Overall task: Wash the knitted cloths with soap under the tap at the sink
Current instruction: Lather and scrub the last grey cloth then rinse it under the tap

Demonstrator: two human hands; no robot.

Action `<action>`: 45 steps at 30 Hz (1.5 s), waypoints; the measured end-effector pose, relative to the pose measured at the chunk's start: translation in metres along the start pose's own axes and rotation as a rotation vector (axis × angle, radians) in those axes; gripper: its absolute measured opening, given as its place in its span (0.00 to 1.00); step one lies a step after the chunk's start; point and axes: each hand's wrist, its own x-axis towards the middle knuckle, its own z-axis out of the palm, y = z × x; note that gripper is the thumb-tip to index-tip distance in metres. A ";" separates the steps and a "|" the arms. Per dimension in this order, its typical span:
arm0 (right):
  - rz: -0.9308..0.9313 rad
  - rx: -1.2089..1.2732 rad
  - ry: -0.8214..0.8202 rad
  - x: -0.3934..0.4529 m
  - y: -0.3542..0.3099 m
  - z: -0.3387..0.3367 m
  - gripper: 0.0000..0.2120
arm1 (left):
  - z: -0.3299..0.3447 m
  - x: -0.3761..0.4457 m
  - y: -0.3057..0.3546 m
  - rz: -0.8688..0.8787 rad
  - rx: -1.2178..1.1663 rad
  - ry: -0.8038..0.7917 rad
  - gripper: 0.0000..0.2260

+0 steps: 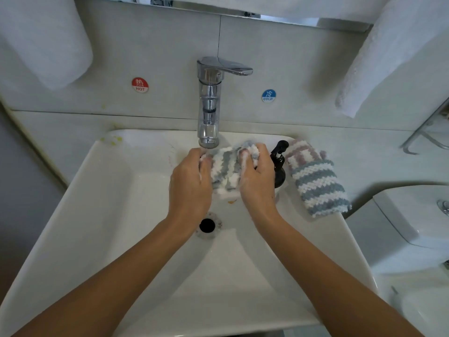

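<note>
A blue-and-white striped knitted cloth, wet and soapy, is bunched between both hands over the white sink, just below the chrome tap. My left hand grips its left edge and my right hand grips its right side, with foam on the fingers. Two more knitted cloths lie stacked on the sink's right rim: a blue-and-white one on top of a pink-and-white one. A black soap pump bottle stands just right of my right hand.
The drain hole lies below my hands. White towels hang at the upper left and upper right. HOT and COLD stickers flank the tap. A toilet cistern stands at the right.
</note>
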 end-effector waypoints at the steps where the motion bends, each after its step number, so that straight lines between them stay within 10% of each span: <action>1: 0.003 0.010 -0.008 0.000 0.001 0.002 0.12 | 0.001 -0.002 0.001 0.003 0.003 -0.003 0.10; 32: 0.330 0.165 -0.076 -0.011 0.016 0.026 0.16 | 0.029 -0.018 0.016 -0.203 -0.277 0.115 0.18; 45: 0.140 0.150 -0.051 -0.014 0.009 0.024 0.15 | 0.026 -0.018 0.019 -0.163 -0.315 0.127 0.17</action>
